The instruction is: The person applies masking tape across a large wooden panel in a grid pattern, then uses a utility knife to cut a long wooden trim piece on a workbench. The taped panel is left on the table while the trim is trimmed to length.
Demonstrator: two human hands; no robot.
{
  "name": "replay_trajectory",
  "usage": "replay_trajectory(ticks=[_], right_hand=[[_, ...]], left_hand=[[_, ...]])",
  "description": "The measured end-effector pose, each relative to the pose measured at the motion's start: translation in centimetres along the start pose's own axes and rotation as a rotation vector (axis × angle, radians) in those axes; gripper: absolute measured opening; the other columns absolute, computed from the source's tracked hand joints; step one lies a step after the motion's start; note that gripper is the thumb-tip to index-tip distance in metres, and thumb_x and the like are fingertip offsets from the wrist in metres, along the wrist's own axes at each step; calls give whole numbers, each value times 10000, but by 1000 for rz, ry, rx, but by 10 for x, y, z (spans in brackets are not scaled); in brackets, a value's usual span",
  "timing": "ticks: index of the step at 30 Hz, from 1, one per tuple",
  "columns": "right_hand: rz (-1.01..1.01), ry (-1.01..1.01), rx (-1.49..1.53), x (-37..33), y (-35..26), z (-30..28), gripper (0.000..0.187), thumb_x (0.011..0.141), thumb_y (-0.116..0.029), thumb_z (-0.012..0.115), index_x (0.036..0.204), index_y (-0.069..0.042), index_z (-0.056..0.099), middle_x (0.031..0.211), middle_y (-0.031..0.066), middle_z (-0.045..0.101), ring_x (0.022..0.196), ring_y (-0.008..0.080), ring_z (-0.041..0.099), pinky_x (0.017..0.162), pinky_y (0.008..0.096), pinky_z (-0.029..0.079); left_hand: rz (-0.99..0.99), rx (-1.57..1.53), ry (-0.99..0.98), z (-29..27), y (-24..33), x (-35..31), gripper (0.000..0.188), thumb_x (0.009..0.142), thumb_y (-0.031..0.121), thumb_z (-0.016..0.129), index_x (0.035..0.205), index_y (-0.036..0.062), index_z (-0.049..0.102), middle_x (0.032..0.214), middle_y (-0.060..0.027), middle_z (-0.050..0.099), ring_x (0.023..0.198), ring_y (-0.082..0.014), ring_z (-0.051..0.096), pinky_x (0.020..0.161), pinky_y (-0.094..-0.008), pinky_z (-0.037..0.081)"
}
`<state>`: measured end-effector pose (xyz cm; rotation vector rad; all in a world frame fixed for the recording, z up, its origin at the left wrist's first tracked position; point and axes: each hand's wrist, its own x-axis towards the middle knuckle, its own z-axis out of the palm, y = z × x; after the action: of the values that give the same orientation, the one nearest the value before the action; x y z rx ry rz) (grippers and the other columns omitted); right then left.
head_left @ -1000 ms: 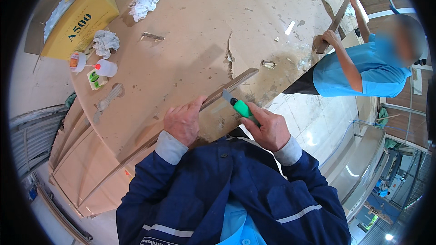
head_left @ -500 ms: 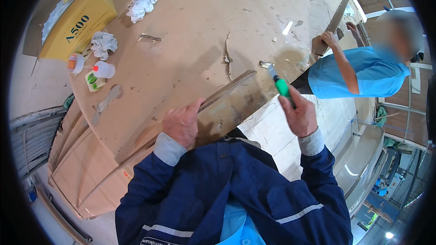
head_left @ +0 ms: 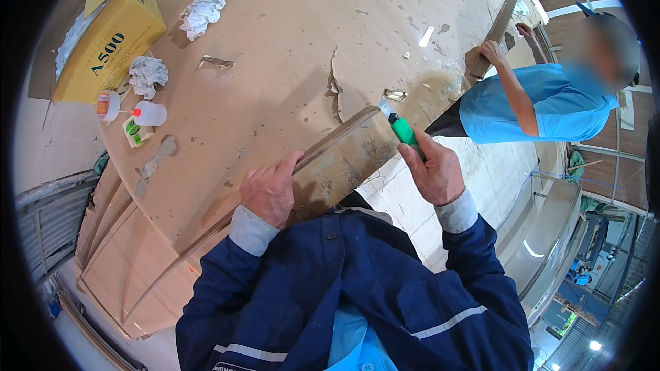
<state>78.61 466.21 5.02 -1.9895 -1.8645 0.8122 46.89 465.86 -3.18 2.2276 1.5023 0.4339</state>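
My left hand (head_left: 268,191) is closed around the edge of a long brown board (head_left: 347,165), its thumb along the top edge. The board slants across in front of my body, its far end up and to the right; its wide face shows dark smudges and pale streaks. In my right hand (head_left: 436,172) is a scraper (head_left: 405,130) with a green handle and a short, flat, pale blade. That blade sits at the board's far end, close against its corner; whether it touches, I cannot tell.
Under the board spreads a large brown-covered table (head_left: 275,48) with scraps and stains. A yellow box (head_left: 113,38), crumpled white paper (head_left: 203,15) and a white bottle (head_left: 150,113) stand at left. At right, a co-worker (head_left: 512,103) in light blue grips another long board (head_left: 505,20).
My right hand has moved left with the scraper, bringing its blade to the end of the board. My left hand keeps its hold. The view has shifted slightly.
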Motion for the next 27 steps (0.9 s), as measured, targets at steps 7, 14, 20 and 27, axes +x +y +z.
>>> replay_trajectory(ticks=[7,14,20,27], right_hand=[[-190,24,-35,-8,1,16,380,977,-284,714,1298,-89,659,904,230,714,795,426,717,683,466,572],[116,100,488,4,20,11,376,1075,-303,559,1319,-22,616,876,128,694,683,219,667,616,335,520],[4,-60,398,-14,-8,42,488,1065,-322,600,1464,-44,562,972,105,693,759,203,686,666,365,541],[-222,-63,-172,-14,-31,45,526,977,-331,712,1457,-151,593,831,147,655,688,374,688,600,466,543]], left_hand=[[-19,-8,-13,-1,-3,2,424,912,77,568,1311,194,651,921,-60,745,851,-255,709,745,-394,494],[-20,-25,-15,-2,-2,0,451,882,64,596,1313,187,645,940,-61,733,880,-263,703,763,-408,496],[-8,-78,35,0,-6,2,526,824,25,632,1326,180,643,884,-101,706,858,-309,692,759,-440,505],[-16,-76,22,1,-5,3,499,844,44,644,1323,184,645,887,-98,710,860,-301,698,752,-430,504]])
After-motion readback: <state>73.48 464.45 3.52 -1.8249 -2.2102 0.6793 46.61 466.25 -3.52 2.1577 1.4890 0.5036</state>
